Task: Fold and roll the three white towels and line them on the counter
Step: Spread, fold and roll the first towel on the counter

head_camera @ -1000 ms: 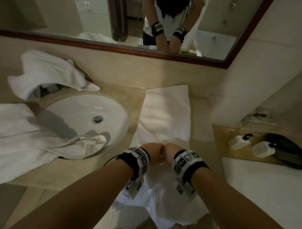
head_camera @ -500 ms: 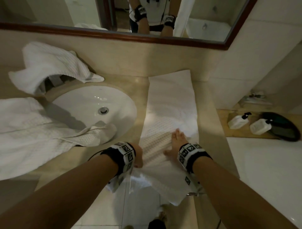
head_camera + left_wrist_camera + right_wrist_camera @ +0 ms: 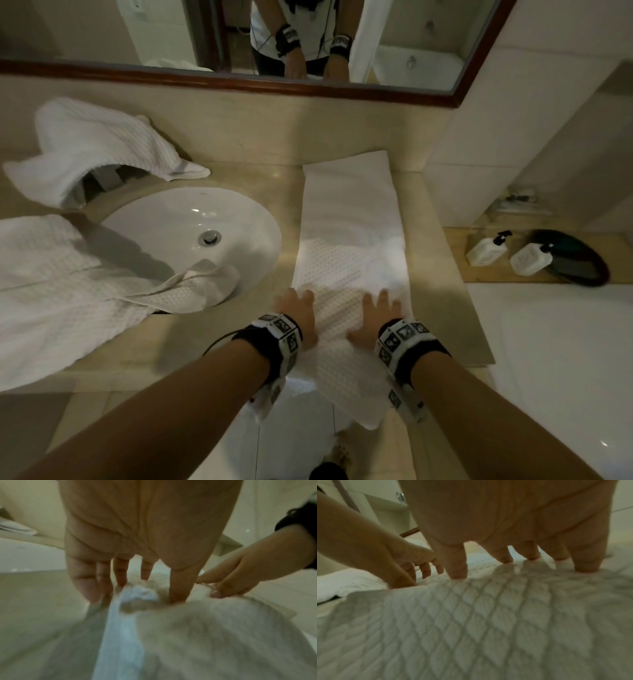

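Beige stone bench (image 3: 219,178) against wall, round white sink (image 3: 191,236) sunk into it on left. Long folded white towel (image 3: 349,240) lies flat on bench right of sink, far end at wall, near end hanging over front edge. Crumpled white towel (image 3: 92,144) heaped behind sink. Third white towel (image 3: 58,291) spread left of sink, one corner drooping into basin. Lower wooden shelf (image 3: 462,253) to right carries two white pump bottles (image 3: 486,248) and dark oval tray (image 3: 579,260).
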Demonstrator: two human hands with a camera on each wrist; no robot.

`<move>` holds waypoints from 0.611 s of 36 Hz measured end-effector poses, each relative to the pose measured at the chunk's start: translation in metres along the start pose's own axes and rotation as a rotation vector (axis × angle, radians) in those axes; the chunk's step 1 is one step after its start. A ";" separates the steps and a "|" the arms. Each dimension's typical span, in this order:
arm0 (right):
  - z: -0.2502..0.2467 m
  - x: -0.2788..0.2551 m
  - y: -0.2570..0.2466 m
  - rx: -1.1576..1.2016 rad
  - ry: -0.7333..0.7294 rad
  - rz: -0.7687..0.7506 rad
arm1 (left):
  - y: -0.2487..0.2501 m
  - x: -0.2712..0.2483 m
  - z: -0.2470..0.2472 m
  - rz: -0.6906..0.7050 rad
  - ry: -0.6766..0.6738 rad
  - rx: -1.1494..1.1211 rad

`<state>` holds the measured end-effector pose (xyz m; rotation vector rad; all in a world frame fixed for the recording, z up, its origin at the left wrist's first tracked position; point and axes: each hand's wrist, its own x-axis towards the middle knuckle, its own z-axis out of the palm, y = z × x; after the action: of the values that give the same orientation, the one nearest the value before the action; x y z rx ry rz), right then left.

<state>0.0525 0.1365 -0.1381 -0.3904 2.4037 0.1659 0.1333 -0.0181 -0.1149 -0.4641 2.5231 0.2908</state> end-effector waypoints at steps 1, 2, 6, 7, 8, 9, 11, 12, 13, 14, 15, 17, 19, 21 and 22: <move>0.001 0.001 0.000 0.001 0.005 0.006 | 0.000 0.001 0.000 0.033 0.030 0.051; 0.001 0.003 -0.001 -0.002 0.010 0.013 | 0.001 0.002 0.000 0.085 0.075 0.104; -0.008 0.020 -0.006 -0.002 -0.003 0.045 | 0.016 0.014 -0.001 0.315 0.183 0.111; -0.012 0.027 -0.006 0.001 -0.006 0.047 | 0.019 0.019 -0.002 0.340 0.152 0.086; -0.017 0.035 -0.005 0.001 -0.011 0.042 | 0.021 0.025 -0.002 0.350 0.112 0.080; -0.023 0.040 -0.003 0.002 -0.013 0.028 | 0.022 0.031 -0.004 0.351 0.080 0.094; -0.037 0.052 0.003 -0.003 -0.010 -0.009 | 0.024 0.041 -0.008 0.337 -0.009 0.149; -0.045 0.059 0.006 -0.012 -0.003 -0.036 | 0.026 0.046 -0.011 0.321 -0.053 0.156; -0.055 0.064 0.008 -0.030 0.007 -0.068 | 0.028 0.051 -0.014 0.307 -0.081 0.153; -0.065 0.069 0.011 -0.053 0.022 -0.099 | 0.031 0.057 -0.018 0.292 -0.098 0.146; -0.076 0.073 0.014 -0.067 0.036 -0.132 | 0.034 0.063 -0.022 0.279 -0.106 0.138; -0.096 0.082 0.023 0.016 0.038 -0.182 | 0.039 0.076 -0.031 0.256 -0.112 0.109; -0.108 0.094 0.036 0.227 0.030 -0.238 | 0.041 0.092 -0.038 0.236 -0.116 0.069; -0.109 0.107 0.051 0.433 0.056 -0.282 | 0.040 0.107 -0.044 0.211 -0.108 0.059; -0.109 0.111 0.057 0.519 0.091 -0.286 | 0.039 0.114 -0.047 0.199 -0.103 0.059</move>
<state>-0.1124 0.1408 -0.1274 -0.4935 2.3343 -0.6024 0.0061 -0.0269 -0.1353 -0.1703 2.4719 0.3057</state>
